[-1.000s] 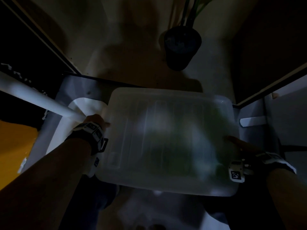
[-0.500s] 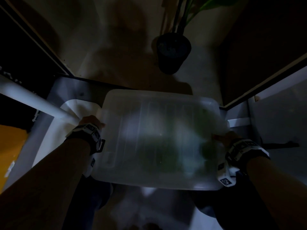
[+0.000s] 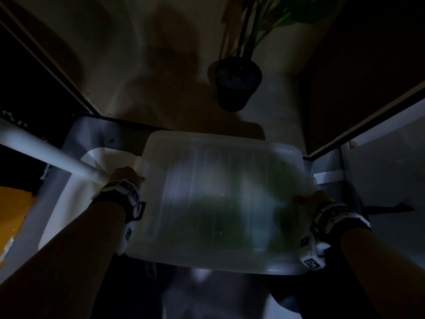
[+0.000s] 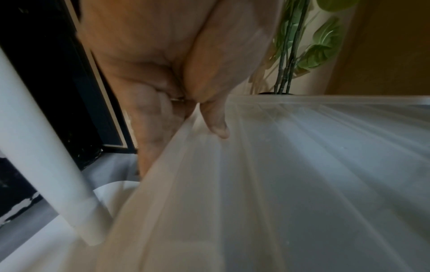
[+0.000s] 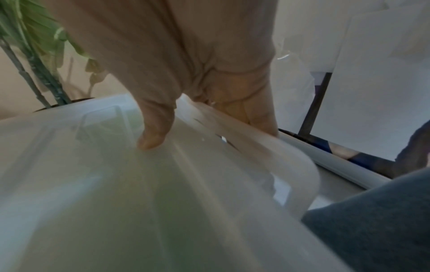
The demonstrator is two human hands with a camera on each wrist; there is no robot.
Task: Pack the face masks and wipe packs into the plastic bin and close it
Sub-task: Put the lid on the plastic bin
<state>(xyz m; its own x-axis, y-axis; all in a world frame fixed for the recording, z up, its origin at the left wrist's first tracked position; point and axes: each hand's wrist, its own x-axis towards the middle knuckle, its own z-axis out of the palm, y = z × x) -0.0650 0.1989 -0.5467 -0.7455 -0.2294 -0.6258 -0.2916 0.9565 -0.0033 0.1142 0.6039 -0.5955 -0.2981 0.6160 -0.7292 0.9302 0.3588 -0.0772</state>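
Plastic bin (image 3: 220,203), one translucent tub with its ribbed lid (image 4: 302,165) on, is held between the two hands in front of the person, green shapes blurred inside and too dim to count. Left hand (image 3: 124,174) grips the left rim, thumb on the lid and fingers (image 4: 149,128) curled under the edge; right hand (image 3: 318,199) grips the right rim the same way, thumb on top, fingers (image 5: 256,114) below. Around it stand one white pole (image 3: 46,155) at the left and one dark potted plant (image 3: 238,85) on the floor beyond.
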